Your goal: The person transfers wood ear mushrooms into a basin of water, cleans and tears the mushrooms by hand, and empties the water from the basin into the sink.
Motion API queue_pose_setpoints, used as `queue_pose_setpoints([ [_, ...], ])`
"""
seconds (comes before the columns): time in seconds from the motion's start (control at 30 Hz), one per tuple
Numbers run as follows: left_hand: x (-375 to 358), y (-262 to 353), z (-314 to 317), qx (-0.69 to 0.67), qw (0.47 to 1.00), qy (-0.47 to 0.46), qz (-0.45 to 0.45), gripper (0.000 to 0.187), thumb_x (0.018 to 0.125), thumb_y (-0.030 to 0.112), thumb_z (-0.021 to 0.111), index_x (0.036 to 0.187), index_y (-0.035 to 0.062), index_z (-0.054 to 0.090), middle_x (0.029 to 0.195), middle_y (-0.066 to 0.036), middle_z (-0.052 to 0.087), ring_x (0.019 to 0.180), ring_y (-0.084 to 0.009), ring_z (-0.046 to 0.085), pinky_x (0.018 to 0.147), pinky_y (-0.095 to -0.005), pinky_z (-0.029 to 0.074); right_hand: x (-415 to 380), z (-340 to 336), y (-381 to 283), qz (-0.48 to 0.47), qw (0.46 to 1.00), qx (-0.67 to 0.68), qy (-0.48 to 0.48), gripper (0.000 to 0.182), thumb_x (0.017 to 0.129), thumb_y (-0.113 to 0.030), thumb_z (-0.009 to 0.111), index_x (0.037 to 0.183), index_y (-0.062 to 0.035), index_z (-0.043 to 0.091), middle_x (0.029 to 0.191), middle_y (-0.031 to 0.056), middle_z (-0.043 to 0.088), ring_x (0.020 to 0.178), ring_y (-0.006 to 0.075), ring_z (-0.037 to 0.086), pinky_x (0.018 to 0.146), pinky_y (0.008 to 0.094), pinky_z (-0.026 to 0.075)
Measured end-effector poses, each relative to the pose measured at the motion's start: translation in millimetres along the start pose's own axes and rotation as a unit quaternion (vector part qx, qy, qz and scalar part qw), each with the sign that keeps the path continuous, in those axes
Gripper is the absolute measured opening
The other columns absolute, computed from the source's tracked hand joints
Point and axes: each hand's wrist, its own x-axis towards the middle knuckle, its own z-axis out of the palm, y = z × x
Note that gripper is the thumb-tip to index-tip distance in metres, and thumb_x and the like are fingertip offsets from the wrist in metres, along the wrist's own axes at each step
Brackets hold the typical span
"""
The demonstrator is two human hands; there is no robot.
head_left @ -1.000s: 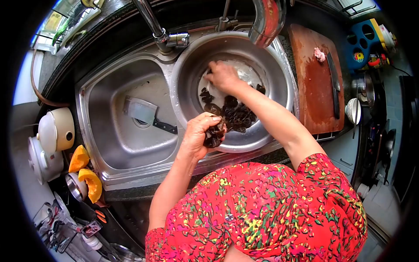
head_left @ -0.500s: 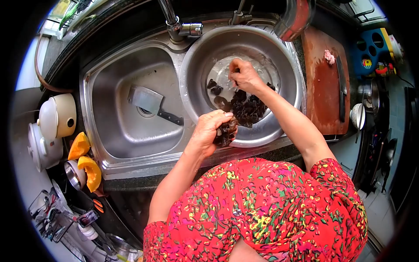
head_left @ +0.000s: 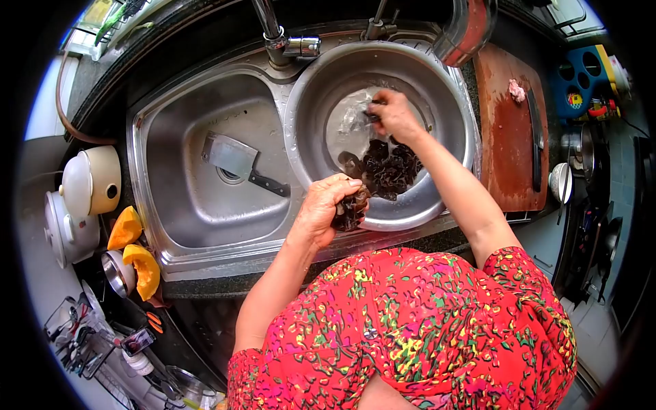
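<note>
My left hand (head_left: 324, 210) is closed around a clump of dark wood ear mushrooms (head_left: 351, 208) at the near rim of a big steel basin (head_left: 311, 147). Over the water in the basin, my right hand (head_left: 396, 116) has its fingers pinched on a small dark piece of wood ear mushroom (head_left: 372, 113). A pile of the same frilly mushrooms (head_left: 391, 169) lies in the basin, below my right hand. Water with ripples covers the basin's bottom.
Left of the basin, a cleaver (head_left: 231, 156) lies in the sink (head_left: 198, 225). A brown cutting board (head_left: 506, 147) at right bears a knife (head_left: 536, 137) and a bit of meat (head_left: 516, 90). Pumpkin pieces (head_left: 141, 270) stand at far left. The faucet (head_left: 277, 44) rises behind.
My right hand has shifted slightly right and now holds a dark piece. The loose pieces at the basin's left are no longer seen there. My left hand stays nearly still.
</note>
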Motion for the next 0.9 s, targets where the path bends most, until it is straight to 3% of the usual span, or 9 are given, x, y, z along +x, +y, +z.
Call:
queue_pose_setpoints([
  [0.07,1.5,0.3,1.3,0.002,1.000,-0.012,0.003,0.013,0.079,0.014,0.057,0.072,0.0032,0.055,0.062,-0.007,0.056,0.052,-0.0140,0.055,0.044,-0.0253,0.045,3.0,-13.4,-0.2,0.028,0.998,0.051,0.008,0.012,0.084,-0.015,0.054,0.078,-0.0065,0.050,0.055,0.0014,0.046,0.039,0.0064,0.031,0.032,0.0207,0.020],
  [0.17,4.3,1.5,6.7,0.003,1.000,-0.001,0.006,0.013,0.080,0.014,0.057,0.074,0.0027,0.055,0.062,-0.007,0.056,0.051,-0.0145,0.055,0.044,-0.0252,0.045,3.7,-20.7,2.7,0.063,0.981,0.181,-0.025,0.020,0.084,-0.025,0.056,0.075,-0.0082,0.050,0.054,0.0005,0.045,0.039,0.0066,0.031,0.032,0.0222,0.021],
  [0.2,4.1,4.0,7.9,0.009,1.000,0.001,0.001,0.014,0.080,0.014,0.055,0.073,0.0026,0.053,0.062,-0.009,0.055,0.051,-0.0167,0.054,0.046,-0.0266,0.045,2.7,-24.0,3.4,0.062,0.979,0.188,-0.057,0.033,0.084,-0.041,0.053,0.076,-0.0094,0.052,0.057,0.0013,0.046,0.041,0.0101,0.035,0.034,0.0244,0.027],
  [0.33,9.4,7.9,4.5,-0.016,1.000,-0.007,-0.005,0.011,0.080,0.013,0.054,0.078,0.0036,0.049,0.068,-0.012,0.055,0.056,-0.0198,0.055,0.048,-0.0296,0.046,-9.3,-26.1,-4.5,0.077,0.915,0.357,-0.169,0.055,0.083,-0.058,0.035,0.086,-0.0072,0.056,0.073,0.0079,0.052,0.056,0.0188,0.048,0.044,0.0283,0.039],
  [0.5,29.4,11.6,-0.8,-0.023,1.000,-0.021,0.000,0.013,0.082,0.019,0.049,0.084,0.0065,0.048,0.073,-0.010,0.056,0.059,-0.0208,0.054,0.045,-0.0299,0.042,-26.8,-16.1,-14.0,0.068,0.901,0.381,-0.195,0.050,0.089,-0.049,0.031,0.084,-0.0053,0.056,0.075,0.0090,0.054,0.059,0.0185,0.049,0.044,0.0291,0.040],
  [0.6,44.6,12.2,1.8,-0.004,1.000,0.005,0.019,0.014,0.083,0.021,0.047,0.086,0.0073,0.050,0.072,-0.009,0.056,0.058,-0.0204,0.054,0.043,-0.0296,0.041,-42.1,-7.0,-19.2,0.038,0.921,0.329,-0.206,0.028,0.088,-0.028,0.039,0.084,-0.0053,0.055,0.071,0.0083,0.054,0.061,0.0158,0.050,0.046,0.0262,0.040],
  [0.7,64.7,7.4,3.5,-0.038,0.998,0.026,0.048,0.014,0.081,0.014,0.048,0.085,0.0039,0.056,0.073,-0.007,0.058,0.059,-0.0175,0.056,0.048,-0.0296,0.047,-66.4,25.4,-23.6,-0.181,0.980,0.055,-0.056,0.016,0.075,-0.015,0.054,0.069,-0.0010,0.057,0.066,0.0026,0.053,0.062,0.0113,0.049,0.060,0.0249,0.040],
  [0.83,57.8,11.6,15.9,-0.046,0.997,0.067,0.019,0.015,0.081,0.021,0.046,0.082,0.0081,0.054,0.072,-0.005,0.056,0.057,-0.0187,0.056,0.047,-0.0321,0.046,-95.4,40.1,-37.7,-0.207,0.976,-0.028,0.054,0.012,0.075,-0.012,0.052,0.074,0.0002,0.055,0.066,0.0117,0.055,0.065,0.0123,0.053,0.062,0.0266,0.043],
  [0.9,60.9,14.8,10.9,-0.042,0.999,0.025,0.015,0.022,0.078,0.024,0.043,0.086,0.0075,0.054,0.076,-0.007,0.058,0.062,-0.0218,0.058,0.040,-0.0362,0.043,-92.6,48.8,-26.4,-0.267,0.959,-0.028,0.092,0.009,0.074,-0.010,0.051,0.073,-0.0017,0.052,0.068,0.0126,0.052,0.067,0.0235,0.051,0.062,0.0325,0.042],
])
